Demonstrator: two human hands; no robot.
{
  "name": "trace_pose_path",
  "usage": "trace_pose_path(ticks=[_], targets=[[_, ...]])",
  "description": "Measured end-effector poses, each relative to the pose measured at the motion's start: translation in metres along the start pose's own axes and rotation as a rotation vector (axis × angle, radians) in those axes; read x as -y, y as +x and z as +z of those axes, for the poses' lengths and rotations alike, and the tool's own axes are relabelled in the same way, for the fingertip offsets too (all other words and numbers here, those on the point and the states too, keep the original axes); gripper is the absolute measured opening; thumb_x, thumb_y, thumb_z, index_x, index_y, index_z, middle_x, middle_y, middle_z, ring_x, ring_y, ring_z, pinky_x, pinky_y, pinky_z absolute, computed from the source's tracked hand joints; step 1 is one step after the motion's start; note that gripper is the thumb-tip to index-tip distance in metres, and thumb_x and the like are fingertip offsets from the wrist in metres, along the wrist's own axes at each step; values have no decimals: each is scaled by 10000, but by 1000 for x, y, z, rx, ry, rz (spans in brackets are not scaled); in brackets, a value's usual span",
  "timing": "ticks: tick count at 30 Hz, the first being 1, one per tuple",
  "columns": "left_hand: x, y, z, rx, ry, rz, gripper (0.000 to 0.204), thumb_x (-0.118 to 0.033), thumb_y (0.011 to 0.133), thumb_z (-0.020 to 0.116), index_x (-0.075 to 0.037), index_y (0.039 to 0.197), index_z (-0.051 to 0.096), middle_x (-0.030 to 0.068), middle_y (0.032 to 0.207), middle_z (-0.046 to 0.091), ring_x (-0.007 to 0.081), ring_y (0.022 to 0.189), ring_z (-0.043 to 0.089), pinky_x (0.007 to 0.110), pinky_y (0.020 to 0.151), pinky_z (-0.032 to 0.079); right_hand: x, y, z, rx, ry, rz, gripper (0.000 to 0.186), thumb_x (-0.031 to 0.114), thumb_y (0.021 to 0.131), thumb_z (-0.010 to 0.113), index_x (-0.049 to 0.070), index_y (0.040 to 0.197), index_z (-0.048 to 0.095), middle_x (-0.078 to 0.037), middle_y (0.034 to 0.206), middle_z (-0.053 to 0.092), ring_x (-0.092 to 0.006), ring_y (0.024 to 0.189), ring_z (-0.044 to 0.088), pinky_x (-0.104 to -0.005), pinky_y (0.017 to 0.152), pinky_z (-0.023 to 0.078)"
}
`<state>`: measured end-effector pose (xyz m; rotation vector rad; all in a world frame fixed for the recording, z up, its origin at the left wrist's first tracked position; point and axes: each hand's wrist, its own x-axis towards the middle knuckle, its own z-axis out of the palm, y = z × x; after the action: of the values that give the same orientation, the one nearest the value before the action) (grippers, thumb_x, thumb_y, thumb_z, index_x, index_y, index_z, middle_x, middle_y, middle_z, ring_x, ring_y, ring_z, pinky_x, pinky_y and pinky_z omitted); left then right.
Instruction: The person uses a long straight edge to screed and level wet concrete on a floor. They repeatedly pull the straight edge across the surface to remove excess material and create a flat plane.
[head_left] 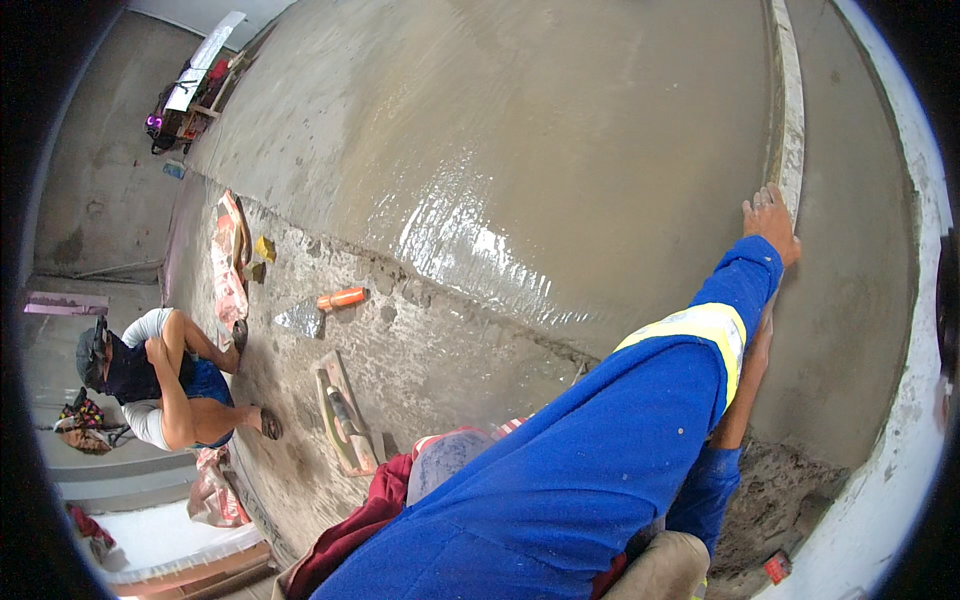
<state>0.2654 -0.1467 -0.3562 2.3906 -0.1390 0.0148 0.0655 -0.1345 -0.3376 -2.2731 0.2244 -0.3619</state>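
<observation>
A long, pale straightedge point(790, 110) lies along wet, smoothed screed point(620, 130) at the far right. My left hand point(770, 222) grips its near end, fingers over the top; the arm is in a blue sleeve with a reflective band. Beneath that sleeve my bare right forearm point(755, 385) reaches the same way, its hand hidden behind the left arm and wrist. On the rough floor to the left lie a pointed trowel point(303, 319) with an orange handle and a long float point(345, 415) with a dark handle.
A person point(185, 375) in a cap squats at the left. Near them lie an orange-and-white bag point(230, 265) and a yellow lump point(264, 248). A white wall point(905, 400) bounds the right side. Rough, loose mortar point(790, 495) and a small red box point(777, 567) are beside it.
</observation>
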Motion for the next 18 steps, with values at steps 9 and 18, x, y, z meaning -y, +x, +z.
trace_pose_path(ticks=[9,18], targets=[[1,0,-7,46,-25,-7,934,-273,683,769,136,1384,308,239,1279,532,327,1207,524,427,1040,388,-1,0,1,5,-1,-11,853,252,798,761,173,1524,320,-246,1521,348,-426,1391,359,-459,1098,349],[2,-1,-7,63,-45,4,983,-294,696,759,144,1421,261,257,1336,499,340,1250,498,450,1063,368,1,-1,0,6,10,5,829,211,803,746,168,1519,330,-247,1516,355,-417,1392,363,-449,1104,341]])
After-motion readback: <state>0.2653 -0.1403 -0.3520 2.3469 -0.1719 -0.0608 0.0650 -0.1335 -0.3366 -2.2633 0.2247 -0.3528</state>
